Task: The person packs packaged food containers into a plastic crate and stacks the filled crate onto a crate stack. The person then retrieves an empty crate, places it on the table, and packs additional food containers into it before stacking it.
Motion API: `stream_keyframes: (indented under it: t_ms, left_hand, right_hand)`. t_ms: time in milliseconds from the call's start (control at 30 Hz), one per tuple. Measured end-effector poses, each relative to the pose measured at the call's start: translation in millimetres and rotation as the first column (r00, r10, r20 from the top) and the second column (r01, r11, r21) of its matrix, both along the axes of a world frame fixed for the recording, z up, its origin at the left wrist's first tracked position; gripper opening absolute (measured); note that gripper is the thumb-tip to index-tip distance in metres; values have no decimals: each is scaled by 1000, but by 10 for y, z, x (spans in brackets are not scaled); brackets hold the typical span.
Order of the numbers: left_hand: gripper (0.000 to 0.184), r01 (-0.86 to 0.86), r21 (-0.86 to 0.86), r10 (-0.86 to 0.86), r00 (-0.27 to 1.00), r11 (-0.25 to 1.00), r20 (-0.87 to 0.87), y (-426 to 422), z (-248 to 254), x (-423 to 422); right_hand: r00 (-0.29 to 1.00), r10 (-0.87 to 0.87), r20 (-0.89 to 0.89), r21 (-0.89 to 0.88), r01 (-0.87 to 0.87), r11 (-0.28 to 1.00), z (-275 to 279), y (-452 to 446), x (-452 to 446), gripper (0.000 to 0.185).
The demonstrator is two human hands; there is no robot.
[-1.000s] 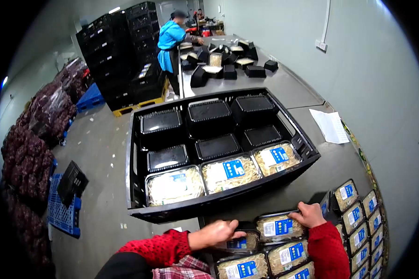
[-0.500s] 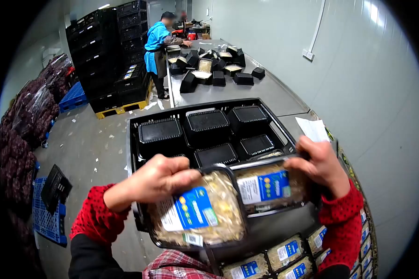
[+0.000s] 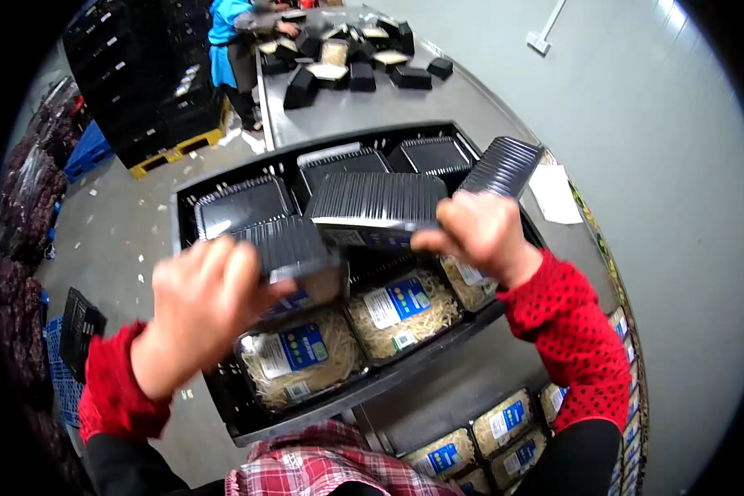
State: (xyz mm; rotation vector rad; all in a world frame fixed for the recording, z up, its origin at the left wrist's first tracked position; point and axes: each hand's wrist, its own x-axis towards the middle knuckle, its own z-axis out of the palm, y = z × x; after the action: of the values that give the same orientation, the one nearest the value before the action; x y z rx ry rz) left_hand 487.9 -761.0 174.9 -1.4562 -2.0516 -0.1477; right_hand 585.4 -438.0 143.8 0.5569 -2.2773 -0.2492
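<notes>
My left hand, blurred, grips a black food tray turned with its ribbed base up and its labelled face down. My right hand is closed on the end of another black food tray, also base up. A third ribbed tray tilts just behind that hand; whether it is held I cannot tell. Beneath both hands is a black plastic crate. Its near row shows film-covered trays of pale strands with blue and white labels. Farther in, black trays lie base up.
More labelled trays sit at lower right. A heap of black trays lies on the metal table, with a paper sheet by the wall. A person in blue works near stacked crates.
Both held trays have gone from label towards me to base up, and moved forward over the crate. The view has tipped down, and labelled trays now show in the crate's near row.
</notes>
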Motion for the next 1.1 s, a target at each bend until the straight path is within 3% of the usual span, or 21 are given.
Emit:
stream_keyframes:
  t_ms: [67, 100, 133, 167, 200, 267, 333, 400, 467, 533, 600, 633, 667, 733, 800, 867, 933, 1000, 1100]
  left_hand:
    - [30, 134, -108, -136, 991, 985, -8, -171, -323, 346]
    - [27, 159, -267, -131, 984, 950, 120, -259, -575, 566]
    - [25, 204, -424, -102, 962, 882, 252, -297, -777, 701]
    - [22, 289, -409, -80, 886, 866, 457, -291, -849, 680]
    - [19, 372, -379, -55, 771, 847, 634, -279, -896, 647]
    - [22, 491, -206, -203, 655, 846, 728, -167, -770, 561]
    - [27, 520, -199, -262, 680, 830, 684, -12, -479, 507]
    - [35, 425, -150, -295, 802, 892, 519, 415, -273, 361]
    - [56, 483, -128, -403, 827, 866, 393, 1034, -453, 35]
    - [91, 536, -343, -395, 826, 771, 402, 1544, -715, -182]
    - [108, 609, -518, -505, 791, 601, 345, 1907, -757, -136]
    - [116, 580, -610, -461, 810, 541, 362, 2021, -775, -89]
    - [116, 611, -572, -536, 781, 547, 322, 2088, -846, -118]
    - [110, 629, -600, -534, 765, 494, 361, 2178, -720, -100]
    - [98, 603, -606, -471, 793, 520, 386, 2138, -594, -63]
    - [95, 474, -624, -294, 879, 621, 376, 2029, -401, 14]
    - [87, 344, -554, -139, 915, 759, 378, 1906, -257, 162]
    - [87, 231, -504, 19, 897, 832, 442, 1880, -293, 315]
    - [87, 238, -470, 73, 830, 850, 553, 1847, -698, 508]
  right_hand:
    - [994, -6, 112, -109, 19, 994, -443, -66, 374, 36]
    - [955, -49, 292, -150, 96, 984, -679, -122, 603, 30]
    - [880, 17, 474, -300, 143, 943, -779, -110, 778, 28]
    - [861, 121, 493, -523, 183, 832, -749, -128, 853, 32]
    - [886, 89, 456, -500, 172, 849, -720, -82, 918, 32]
    - [953, 18, 304, -490, 141, 860, -551, 55, 933, 30]
    - [983, -181, 13, -327, 175, 929, -401, 334, 795, 25]
    - [900, -432, 62, -359, 424, 831, -292, 487, 599, 34]
    - [698, -633, 335, -362, 716, 598, -536, 751, 380, 55]
    - [483, -762, 431, -225, 876, 427, -595, 681, 223, 76]
    - [459, -845, 275, -172, 888, 427, -726, 588, 134, 84]
    - [494, -812, 311, -155, 869, 470, -778, 539, 143, 88]
    - [494, -836, 238, -67, 867, 493, -884, 522, 160, 92]
    - [499, -826, 262, -47, 861, 506, -816, 645, 168, 95]
    - [525, -787, 324, -15, 835, 550, -748, 816, 170, 91]
    - [552, -743, 378, -59, 816, 575, -570, 935, 187, 90]
    - [706, -609, 361, -183, 694, 697, -265, 933, 298, 85]
    - [810, -469, 351, -152, 544, 825, -108, 948, 352, 87]
    - [734, -353, 581, -40, 458, 888, -90, 941, 387, 85]
